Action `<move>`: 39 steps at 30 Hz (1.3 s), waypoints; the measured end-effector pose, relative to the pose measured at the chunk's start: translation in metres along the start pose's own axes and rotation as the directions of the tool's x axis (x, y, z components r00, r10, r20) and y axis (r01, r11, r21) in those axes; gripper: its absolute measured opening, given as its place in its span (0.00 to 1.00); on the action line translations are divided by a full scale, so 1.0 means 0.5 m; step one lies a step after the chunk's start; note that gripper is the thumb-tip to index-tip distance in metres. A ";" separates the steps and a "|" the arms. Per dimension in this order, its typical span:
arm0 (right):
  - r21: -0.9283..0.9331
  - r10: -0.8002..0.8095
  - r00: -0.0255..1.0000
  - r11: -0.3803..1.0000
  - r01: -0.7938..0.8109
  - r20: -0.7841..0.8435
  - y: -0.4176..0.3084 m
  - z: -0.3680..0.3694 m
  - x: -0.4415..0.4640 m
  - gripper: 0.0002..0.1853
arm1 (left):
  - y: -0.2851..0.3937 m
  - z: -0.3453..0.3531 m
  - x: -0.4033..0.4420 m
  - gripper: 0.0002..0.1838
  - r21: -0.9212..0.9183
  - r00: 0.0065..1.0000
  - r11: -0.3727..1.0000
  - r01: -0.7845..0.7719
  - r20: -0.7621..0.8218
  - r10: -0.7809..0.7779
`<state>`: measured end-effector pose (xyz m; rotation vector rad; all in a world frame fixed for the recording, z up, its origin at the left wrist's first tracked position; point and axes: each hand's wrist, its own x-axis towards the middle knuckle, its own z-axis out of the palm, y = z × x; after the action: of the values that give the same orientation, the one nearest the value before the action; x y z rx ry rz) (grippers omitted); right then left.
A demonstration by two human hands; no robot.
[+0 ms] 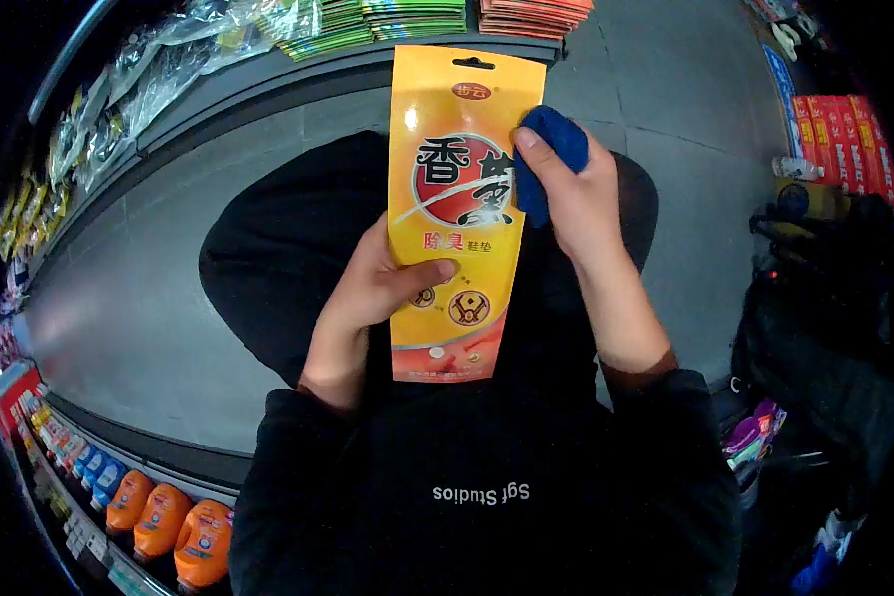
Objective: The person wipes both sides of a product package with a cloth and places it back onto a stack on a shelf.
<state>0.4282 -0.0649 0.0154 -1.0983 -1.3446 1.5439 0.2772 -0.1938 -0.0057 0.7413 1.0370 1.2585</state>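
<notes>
A yellow insole packet (457,119) with a red lower end and a hang slot at its top is held upright in front of me, its printed front facing up. My left hand (372,283) grips its lower left edge, thumb lying across the front. In my right hand (571,189) is a folded dark blue cloth (558,139), pinched under the thumb and touching the packet's upper right edge. The fingers of both hands are partly hidden, behind the packet and the cloth.
A low shelf with green packets (415,18) and orange-red packets (534,16) runs along the far side. Orange bottles (161,519) line a shelf at lower left. Red boxes (844,139) and a dark bag-like heap (815,338) are at right. Grey floor tiles (656,70) lie below.
</notes>
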 end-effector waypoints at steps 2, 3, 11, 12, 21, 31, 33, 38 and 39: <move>-0.018 0.014 1.000 1.000 -0.015 -0.010 0.003 0.002 -0.016 0.12 | -0.001 0.006 -0.004 0.27 -0.036 0.999 0.999 -0.010 -0.035 0.009; -0.062 0.042 0.999 0.997 -0.040 0.021 0.002 0.002 -0.032 0.12 | -0.001 0.007 -0.004 0.27 -0.066 0.998 0.998 -0.015 -0.061 0.011; 0.052 -0.098 0.991 0.993 0.103 -0.093 -0.004 -0.017 -0.077 0.17 | -0.005 0.006 0.006 0.29 -0.028 0.965 0.996 -0.082 -0.254 0.072; 0.104 -0.189 0.982 0.976 0.190 -0.020 -0.011 -0.020 -0.081 0.22 | -0.004 0.009 0.006 0.29 -0.035 0.959 0.995 -0.089 -0.274 0.076; -0.637 -0.465 0.674 0.265 0.724 0.573 0.008 0.053 -0.102 0.27 | -0.029 0.007 -0.018 0.34 0.087 0.970 0.979 -0.186 -0.144 0.197; -0.664 -0.560 0.817 0.559 0.497 0.140 -0.006 0.009 0.058 0.15 | -0.021 0.007 -0.038 0.33 -0.039 0.986 0.991 -0.130 -0.106 0.126; -0.536 -0.543 0.839 0.718 0.443 -0.034 -0.009 -0.034 0.084 0.15 | -0.010 0.005 -0.044 0.34 -0.116 0.980 0.980 -0.161 -0.135 0.145; 0.187 -0.126 0.991 0.973 0.133 -0.045 -0.067 -0.050 0.060 0.17 | -0.006 -0.002 -0.036 0.34 -0.143 0.975 0.976 -0.164 -0.171 0.139; 0.154 -0.106 0.994 0.982 0.110 -0.032 -0.064 -0.041 0.058 0.17 | -0.001 -0.001 -0.036 0.34 -0.118 0.978 0.982 -0.147 -0.164 0.127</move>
<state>0.4393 -0.0273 0.0430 -0.9292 -1.2259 1.5236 0.2772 -0.2114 -0.0024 0.6299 1.0323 1.5081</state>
